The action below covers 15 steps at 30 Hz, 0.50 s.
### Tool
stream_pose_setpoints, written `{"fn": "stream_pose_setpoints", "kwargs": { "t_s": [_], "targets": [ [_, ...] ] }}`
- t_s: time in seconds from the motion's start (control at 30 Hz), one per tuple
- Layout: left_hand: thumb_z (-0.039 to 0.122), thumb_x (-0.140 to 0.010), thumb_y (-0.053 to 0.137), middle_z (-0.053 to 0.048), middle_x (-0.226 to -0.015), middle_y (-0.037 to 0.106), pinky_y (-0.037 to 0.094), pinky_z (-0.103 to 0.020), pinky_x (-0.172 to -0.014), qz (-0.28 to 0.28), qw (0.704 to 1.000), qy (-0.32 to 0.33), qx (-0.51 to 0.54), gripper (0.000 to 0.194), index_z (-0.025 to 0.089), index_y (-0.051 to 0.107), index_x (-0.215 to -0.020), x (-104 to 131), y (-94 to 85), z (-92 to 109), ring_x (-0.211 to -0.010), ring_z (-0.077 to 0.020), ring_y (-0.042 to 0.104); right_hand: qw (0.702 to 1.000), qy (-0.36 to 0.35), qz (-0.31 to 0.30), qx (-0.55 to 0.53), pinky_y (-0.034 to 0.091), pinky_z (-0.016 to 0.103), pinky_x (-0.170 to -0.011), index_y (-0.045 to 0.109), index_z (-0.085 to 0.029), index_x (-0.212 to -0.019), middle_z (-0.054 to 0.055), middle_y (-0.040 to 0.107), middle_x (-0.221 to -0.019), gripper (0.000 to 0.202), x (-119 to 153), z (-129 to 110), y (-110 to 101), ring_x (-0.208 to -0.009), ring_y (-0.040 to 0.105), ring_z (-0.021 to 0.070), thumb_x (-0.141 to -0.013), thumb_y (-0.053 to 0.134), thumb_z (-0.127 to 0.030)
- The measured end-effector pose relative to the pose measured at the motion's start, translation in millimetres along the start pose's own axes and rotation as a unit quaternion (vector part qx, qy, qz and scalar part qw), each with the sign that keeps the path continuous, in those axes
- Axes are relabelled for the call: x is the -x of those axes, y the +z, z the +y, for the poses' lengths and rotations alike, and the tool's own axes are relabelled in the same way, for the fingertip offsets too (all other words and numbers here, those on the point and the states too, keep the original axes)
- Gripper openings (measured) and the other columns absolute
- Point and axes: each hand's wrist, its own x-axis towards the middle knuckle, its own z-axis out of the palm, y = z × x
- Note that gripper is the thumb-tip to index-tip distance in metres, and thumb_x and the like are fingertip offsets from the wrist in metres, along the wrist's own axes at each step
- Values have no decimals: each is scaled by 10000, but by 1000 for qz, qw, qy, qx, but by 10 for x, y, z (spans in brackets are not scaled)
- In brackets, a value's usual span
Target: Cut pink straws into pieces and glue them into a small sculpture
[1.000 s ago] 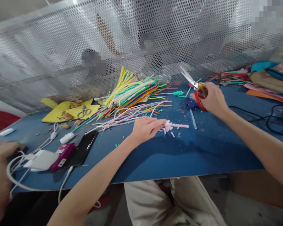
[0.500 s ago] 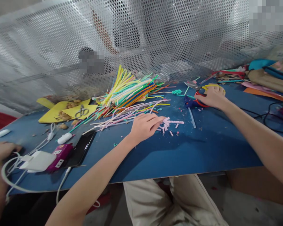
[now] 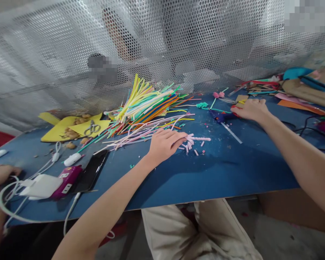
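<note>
My left hand [image 3: 166, 143] rests on the blue table, fingers closed at the end of a pale pink pipe-cleaner piece [image 3: 202, 139]. Short pink cut bits [image 3: 189, 145] lie fanned beside its fingertips. Farther right, my right hand [image 3: 251, 109] is closed over the red and yellow handles of a pair of scissors [image 3: 227, 100], whose blades point left; the fingers partly hide the handles. Just left of that hand lies a dark blue glue gun [image 3: 220, 116], with a clear glue stick [image 3: 232, 133] sticking out toward me.
A pile of coloured pipe cleaners [image 3: 148, 103] lies against the perforated metal screen [image 3: 162, 47]. To the left are yellow sheets [image 3: 56, 130], grey scissors [image 3: 92, 127], a phone [image 3: 93, 169], a white charger [image 3: 43, 186] and cables. Another person's hand [image 3: 1, 175] is at the far left.
My right hand has moved slightly right and back, and the scissors have shifted with it. The glue gun has turned, its glue stick swinging right. My left hand stays in place.
</note>
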Motion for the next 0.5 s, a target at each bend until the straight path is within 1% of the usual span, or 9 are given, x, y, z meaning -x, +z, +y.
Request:
{"fn": "stream_pose_setpoints", "kwargs": {
  "t_s": [0.03, 0.07, 0.1, 0.17, 0.23, 0.27, 0.33, 0.4, 0.5],
  "targets": [
    [307, -984, 638, 50, -900, 788, 421, -251, -735, 3, 1000, 4, 2, 118, 265, 731, -1041, 8, 6, 0, -756, -89, 684, 1000, 12, 15, -2, 339, 577, -957, 567, 61, -1295, 427, 501, -1305, 802, 51, -51, -39, -1270, 417, 483, -842, 638, -597],
    [300, -976, 652, 57, -907, 792, 421, -248, -722, 8, 1000, 9, 4, 112, 271, 734, -1045, 17, 13, 0, -756, -83, 691, 999, -2, 40, -10, 345, 572, -970, 600, 6, -1288, 391, 502, -1343, 749, 107, -122, -80, -1284, 409, 474, -835, 646, -588],
    [295, -970, 662, 63, -913, 795, 421, -246, -708, 13, 1000, 14, 6, 114, 280, 738, -1053, 27, 20, 1, -753, -76, 698, 996, -35, 72, -29, 349, 564, -993, 642, -40, -1252, 350, 519, -1353, 670, 170, -209, -123, -1290, 414, 454, -835, 648, -565],
    [284, -969, 665, 73, -934, 801, 426, -241, -682, 23, 999, 26, 5, 143, 306, 744, -1086, 43, 30, 2, -750, -61, 709, 974, -151, 128, -106, 364, 524, -1050, 696, -118, -1180, 243, 618, -1271, 480, 317, -422, -211, -1242, 495, 372, -858, 639, -468],
    [283, -976, 653, 78, -990, 801, 435, -242, -670, 21, 999, 37, -1, 175, 328, 743, -1119, 52, 34, 2, -762, -56, 714, 935, -275, 115, -194, 434, 492, -1030, 704, -198, -1147, 135, 703, -1142, 340, 504, -655, -294, -1083, 614, 291, -892, 610, -403],
    [284, -982, 643, 79, -1025, 797, 438, -245, -667, 15, 999, 41, -6, 184, 334, 741, -1130, 54, 34, 0, -769, -59, 713, 918, -317, 88, -221, 469, 478, -1005, 699, -236, -1160, 104, 718, -1131, 305, 611, -768, -331, -1028, 644, 267, -910, 598, -379],
    [287, -997, 615, 75, -1082, 788, 431, -260, -660, -6, 999, 46, -20, 201, 346, 735, -1147, 57, 34, -7, -778, -77, 705, 879, -396, 61, -259, 517, 444, -962, 714, -260, -1128, 70, 741, -1105, 250, 832, -963, -387, -1006, 671, 249, -913, 610, -336],
    [291, -1014, 580, 62, -1108, 782, 407, -281, -647, -27, 998, 47, -38, 227, 363, 726, -1173, 62, 36, -17, -754, -96, 687, 844, -452, 50, -283, 539, 430, -941, 724, -258, -1125, 56, 758, -1090, 237, 1026, -1105, -414, -1006, 687, 242, -919, 613, -294],
    [293, -1030, 542, 33, -1149, 773, 381, -302, -630, -56, 995, 44, -63, 265, 372, 709, -1220, 79, 40, -28, -712, -93, 670, 819, -492, 32, -292, 561, 415, -892, 734, -262, -1113, 45, 775, -1050, 225, 1204, -1216, -408, -958, 704, 231, -922, 616, -258]
  ]
}}
